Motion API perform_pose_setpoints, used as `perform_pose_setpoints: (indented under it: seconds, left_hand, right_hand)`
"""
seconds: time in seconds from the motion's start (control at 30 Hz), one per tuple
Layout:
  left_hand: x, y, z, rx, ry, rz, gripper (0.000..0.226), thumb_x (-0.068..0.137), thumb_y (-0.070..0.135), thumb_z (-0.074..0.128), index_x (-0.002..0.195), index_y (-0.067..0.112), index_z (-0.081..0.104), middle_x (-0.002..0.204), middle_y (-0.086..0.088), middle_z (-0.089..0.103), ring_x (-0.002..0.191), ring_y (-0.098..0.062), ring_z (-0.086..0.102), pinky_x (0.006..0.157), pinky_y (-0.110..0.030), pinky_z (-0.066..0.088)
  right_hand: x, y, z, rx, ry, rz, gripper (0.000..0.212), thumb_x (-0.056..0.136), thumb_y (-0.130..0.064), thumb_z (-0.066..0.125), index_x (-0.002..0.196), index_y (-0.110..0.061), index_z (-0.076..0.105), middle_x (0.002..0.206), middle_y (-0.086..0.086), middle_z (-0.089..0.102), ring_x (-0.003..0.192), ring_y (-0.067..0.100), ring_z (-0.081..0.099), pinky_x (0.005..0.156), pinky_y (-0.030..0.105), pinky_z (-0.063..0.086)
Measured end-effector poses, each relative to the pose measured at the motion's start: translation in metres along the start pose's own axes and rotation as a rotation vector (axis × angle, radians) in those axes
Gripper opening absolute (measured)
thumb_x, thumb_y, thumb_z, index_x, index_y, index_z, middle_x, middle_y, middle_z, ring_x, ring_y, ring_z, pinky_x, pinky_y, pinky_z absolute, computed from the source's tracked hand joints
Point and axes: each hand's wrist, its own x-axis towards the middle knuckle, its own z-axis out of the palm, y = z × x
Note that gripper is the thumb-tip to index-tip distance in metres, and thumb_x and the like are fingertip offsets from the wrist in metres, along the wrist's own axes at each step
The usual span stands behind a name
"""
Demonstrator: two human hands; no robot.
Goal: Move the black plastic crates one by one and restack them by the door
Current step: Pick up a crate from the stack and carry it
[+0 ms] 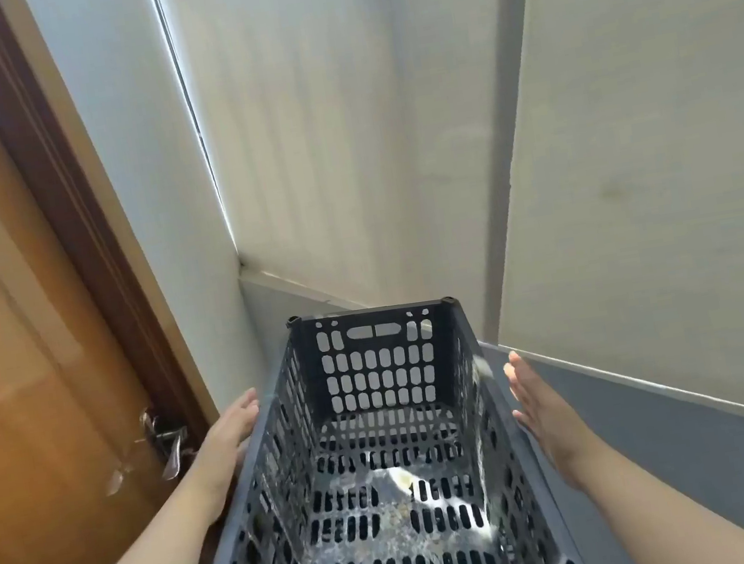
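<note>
One black plastic crate (387, 463) fills the lower middle of the view, open side up, its near rim cut off by the bottom edge. What it stands on is hidden beneath it, so whether other crates lie under it cannot be told. Through the slotted floor pale patches show, but what they belong to is hard to make out. Inside the crate there is nothing but a dusty, whitish smear and a bright patch of light on the floor slots. Its four walls are perforated, and the far wall has a handle slot near its top.

Two hands are in view. The left hand (231, 435) lies flat against the outside of the crate's left wall, fingers extended, not curled round anything. The right hand (536, 407) is spread flat, just beside the crate's right rim and apart from it, holding nothing.

Left of the crate stands a brown wooden door (6, 336) with a metal lever handle (167, 445), blurred. Beyond and to the right of the crate are pale walls (339, 141) with a grey lower band (699, 450).
</note>
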Motion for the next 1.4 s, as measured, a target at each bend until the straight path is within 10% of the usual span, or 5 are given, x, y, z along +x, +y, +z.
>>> perform_pose_setpoints:
  seconds: [0.17, 0.33, 0.5, 1.0, 1.4]
  left_hand:
    - [-0.012, -0.006, 0.003, -0.079, -0.051, -0.012, 0.06, 0.1, 0.059, 0.04, 0.152, 0.031, 0.036, 0.154, 0.011, 0.037, 0.14, -0.013, 0.037, 0.122, -0.048, 0.024]
    - [-0.054, 0.031, 0.025, -0.298, -0.124, 0.027, 0.046, 0.103, 0.035, 0.039, 0.096, 0.028, 0.083, 0.097, 0.005, 0.077, 0.082, -0.006, 0.074, 0.072, -0.017, 0.058]
    - [-0.05, 0.03, 0.032, -0.383, -0.111, 0.031, 0.047, 0.108, 0.018, 0.027, 0.094, 0.022, 0.071, 0.074, 0.015, 0.078, 0.07, -0.003, 0.072, 0.058, -0.013, 0.056]
    - [-0.046, 0.072, 0.028, -0.359, -0.17, 0.074, 0.074, 0.077, 0.065, 0.047, 0.134, 0.019, 0.057, 0.125, -0.018, 0.07, 0.116, -0.038, 0.05, 0.089, -0.042, 0.044]
    - [-0.051, 0.143, 0.097, -0.193, -0.349, 0.319, 0.042, 0.107, 0.033, 0.019, 0.095, 0.024, 0.057, 0.078, -0.008, 0.066, 0.052, 0.001, 0.061, 0.048, -0.01, 0.047]
  right_hand:
    - [0.004, -0.002, 0.014, 0.162, -0.061, 0.115, 0.05, 0.108, -0.052, 0.036, 0.097, -0.034, 0.082, 0.099, -0.007, 0.084, 0.086, 0.004, 0.079, 0.083, 0.022, 0.057]
    - [0.021, 0.023, 0.01, 0.292, 0.023, 0.12, 0.056, 0.1, -0.057, 0.057, 0.136, -0.016, 0.071, 0.135, 0.017, 0.072, 0.129, 0.036, 0.065, 0.117, 0.051, 0.044]
    - [0.024, 0.023, 0.01, 0.358, -0.009, 0.119, 0.042, 0.107, -0.03, 0.041, 0.111, -0.006, 0.075, 0.077, 0.009, 0.08, 0.061, 0.019, 0.076, 0.054, 0.024, 0.06]
    - [0.023, -0.019, -0.022, 0.259, 0.027, -0.06, 0.071, 0.075, -0.052, 0.076, 0.123, 0.0, 0.072, 0.108, 0.017, 0.075, 0.095, 0.03, 0.071, 0.093, 0.044, 0.055]
    - [-0.044, -0.075, -0.078, 0.367, 0.08, -0.106, 0.089, 0.052, -0.059, 0.091, 0.12, -0.005, 0.074, 0.113, 0.022, 0.05, 0.077, 0.034, 0.052, 0.064, 0.039, 0.041]
